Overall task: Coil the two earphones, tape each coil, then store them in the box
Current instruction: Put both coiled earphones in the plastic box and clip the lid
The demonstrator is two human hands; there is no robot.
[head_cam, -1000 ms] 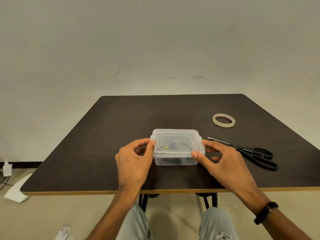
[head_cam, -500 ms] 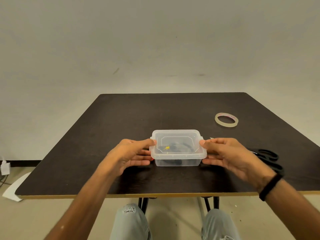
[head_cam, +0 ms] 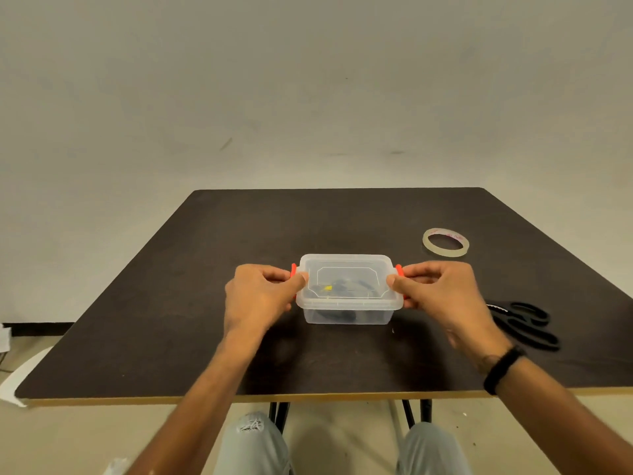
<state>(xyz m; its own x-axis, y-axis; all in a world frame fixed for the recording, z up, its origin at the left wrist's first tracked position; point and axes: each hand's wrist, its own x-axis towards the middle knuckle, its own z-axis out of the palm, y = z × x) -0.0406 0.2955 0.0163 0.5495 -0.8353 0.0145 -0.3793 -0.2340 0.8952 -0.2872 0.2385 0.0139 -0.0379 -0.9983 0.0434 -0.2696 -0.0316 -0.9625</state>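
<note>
While both hands clasp its orange latches, the lidded box (head_cam: 349,308) sits between them.
Left hand (head_cam: 261,296) and right hand (head_cam: 442,294) pinch opposite ends; dark earphones (head_cam: 339,290) lie inside.

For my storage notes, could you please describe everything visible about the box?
The box is small, rectangular, clear plastic, upright near the table's front middle. Its clear lid is on; orange clips show at both ends. Dark coiled cords and a yellow bit show inside. The left hand and right hand hold its ends.
</note>
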